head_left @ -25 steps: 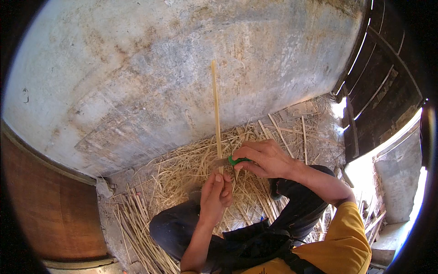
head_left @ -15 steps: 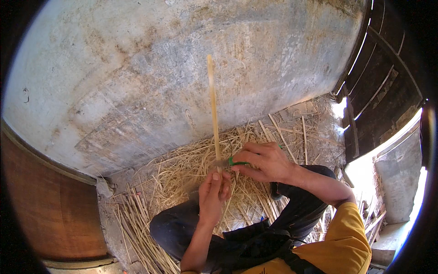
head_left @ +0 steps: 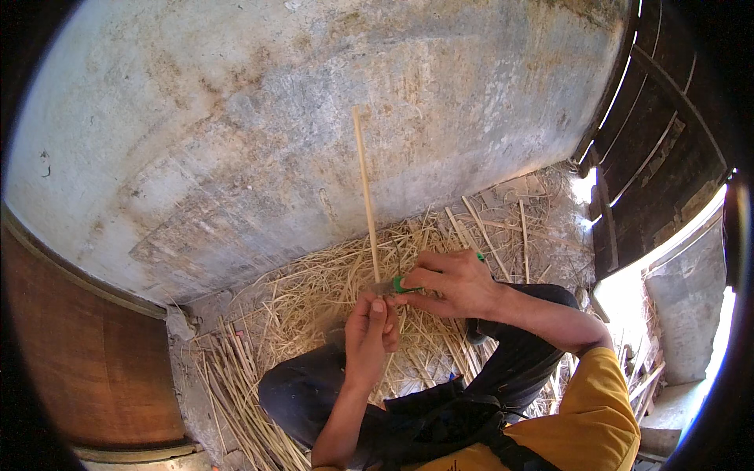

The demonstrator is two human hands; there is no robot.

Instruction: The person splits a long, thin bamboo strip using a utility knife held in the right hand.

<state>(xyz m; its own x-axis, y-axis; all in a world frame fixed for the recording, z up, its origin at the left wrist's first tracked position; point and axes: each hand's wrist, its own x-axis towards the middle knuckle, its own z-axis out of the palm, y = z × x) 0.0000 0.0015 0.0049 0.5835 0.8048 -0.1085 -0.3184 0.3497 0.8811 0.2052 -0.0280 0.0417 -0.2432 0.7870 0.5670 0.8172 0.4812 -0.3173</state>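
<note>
A long pale strip (head_left: 365, 184) of what looks like bamboo points away from me toward the wall. My left hand (head_left: 367, 330) is closed around its near end, thumb on top. My right hand (head_left: 458, 284) is closed on a knife with a green handle (head_left: 406, 285). Its grey blade (head_left: 382, 288), partly blurred, lies across the strip just beyond my left fingertips. The two hands are close together, nearly touching. Beside the strip, a thin dark sliver (head_left: 397, 255) stands up near the handle; I cannot tell what it is.
Loose shavings (head_left: 306, 286) cover the floor beneath my hands. Cut strips (head_left: 243, 392) lie bundled at the left by my knee. A stained wall (head_left: 314, 141) rises ahead. At left is a brown wooden panel (head_left: 86, 353); dark boards (head_left: 660, 157) stand at right.
The strip's far end has dropped slightly and shifted left, and its narrower side now shows. My right hand has moved slightly lower and left, with the knife still across the strip.
</note>
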